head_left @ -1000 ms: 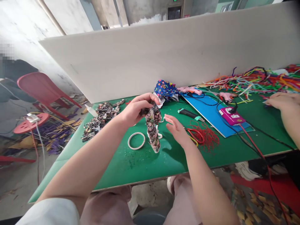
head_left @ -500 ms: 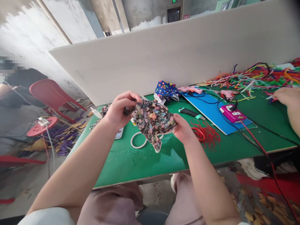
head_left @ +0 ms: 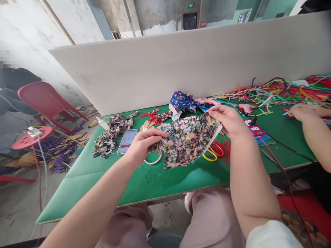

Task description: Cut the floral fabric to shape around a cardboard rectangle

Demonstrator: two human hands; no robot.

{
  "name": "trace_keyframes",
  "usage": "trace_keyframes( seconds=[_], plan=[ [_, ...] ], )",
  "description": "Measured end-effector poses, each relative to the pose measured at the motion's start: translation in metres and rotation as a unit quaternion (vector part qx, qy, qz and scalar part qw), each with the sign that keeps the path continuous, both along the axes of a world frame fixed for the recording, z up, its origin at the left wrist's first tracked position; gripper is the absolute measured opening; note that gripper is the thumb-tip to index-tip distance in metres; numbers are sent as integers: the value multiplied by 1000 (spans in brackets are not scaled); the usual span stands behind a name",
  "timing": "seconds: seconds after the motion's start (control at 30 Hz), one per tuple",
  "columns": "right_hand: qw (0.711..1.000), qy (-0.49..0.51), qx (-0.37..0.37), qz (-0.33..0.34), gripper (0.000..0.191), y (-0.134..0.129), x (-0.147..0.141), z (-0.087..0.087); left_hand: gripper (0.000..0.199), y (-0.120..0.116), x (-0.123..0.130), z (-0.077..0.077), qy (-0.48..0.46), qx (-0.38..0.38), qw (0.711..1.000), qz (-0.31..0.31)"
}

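The left hand [head_left: 146, 142] pinches one end of a dark floral cloth [head_left: 184, 141], and the right hand [head_left: 224, 119] grips its upper right corner, so the cloth spans between them above the green tabletop [head_left: 152, 182]. A white strip runs down the cloth's right edge; its lower edge hangs over a stretch of green that reaches to the tabletop's near edge. Just beyond the left fingers lie a white ring [head_left: 155, 162] and a phone [head_left: 126, 143], then a heap of floral scraps [head_left: 106, 139] near the left edge. Red threads [head_left: 227, 151] sit close on the right; a white panel [head_left: 155, 74] bounds the far edge.
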State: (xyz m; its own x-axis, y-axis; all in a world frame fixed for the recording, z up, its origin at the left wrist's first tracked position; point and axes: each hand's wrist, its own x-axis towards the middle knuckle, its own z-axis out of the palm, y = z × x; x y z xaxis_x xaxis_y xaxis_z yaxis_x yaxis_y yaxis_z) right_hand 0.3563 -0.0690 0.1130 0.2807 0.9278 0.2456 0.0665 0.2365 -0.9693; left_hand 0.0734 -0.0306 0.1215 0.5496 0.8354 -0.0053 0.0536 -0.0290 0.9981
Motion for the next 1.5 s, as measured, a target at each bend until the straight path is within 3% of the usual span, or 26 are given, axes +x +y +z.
trace_keyframes(
  seconds=[0.1, 0.17, 0.2, 0.27, 0.37, 0.5, 0.63, 0.9, 1.13, 1.2, 1.27, 1.33, 1.43, 1.5],
  plan=[
    [995, -98, -29, 12, 23, 39, 14, -16, 26, 21, 9, -36, 133, 45, 990, 5],
    [984, -166, -56, -12, 20, 64, 18, -32, 31, 38, 17, -60, 283, 131, 950, 0],
    [973, -215, -72, -30, 18, 74, 18, -41, 31, 46, 21, -71, 314, 143, 939, -5],
    [939, -314, -99, -95, 17, 86, 14, -57, 28, 60, 28, -87, 356, 162, 920, -11],
    [907, -383, -94, -146, 22, 82, 2, -74, 24, 74, 34, -102, 407, 203, 890, -1],
    [901, -409, -92, -107, 22, 50, -19, -87, 24, 86, 28, -111, 465, 230, 855, 7],
    [897, -419, -118, -71, 21, 25, -34, -99, 25, 93, 17, -116, 491, 233, 839, 2],
    [882, -459, -105, 24, 26, 24, -76, -104, 23, 91, 9, -115, 483, 260, 836, 28],
    [831, -517, -149, 141, 55, 22, -104, -120, 21, 72, -17, -111, 441, 273, 846, 123],
    [821, -525, -165, 152, 58, 23, -103, -124, 23, 71, -31, -112, 411, 262, 854, 185],
    [809, -535, -181, 159, 62, 24, -102, -124, 34, 77, -42, -116, 352, 235, 864, 273],
    [792, -550, -202, 168, 67, 24, -102, -123, 54, 88, -49, -123, 307, 210, 873, 315],
    [768, -566, -232, 188, 72, 24, -104, -120, 83, 108, -47, -134, 267, 168, 902, 296],
    [762, -569, -238, 197, 72, 24, -105, -120, 90, 117, -40, -137, 253, 157, 913, 280]
  ],
)
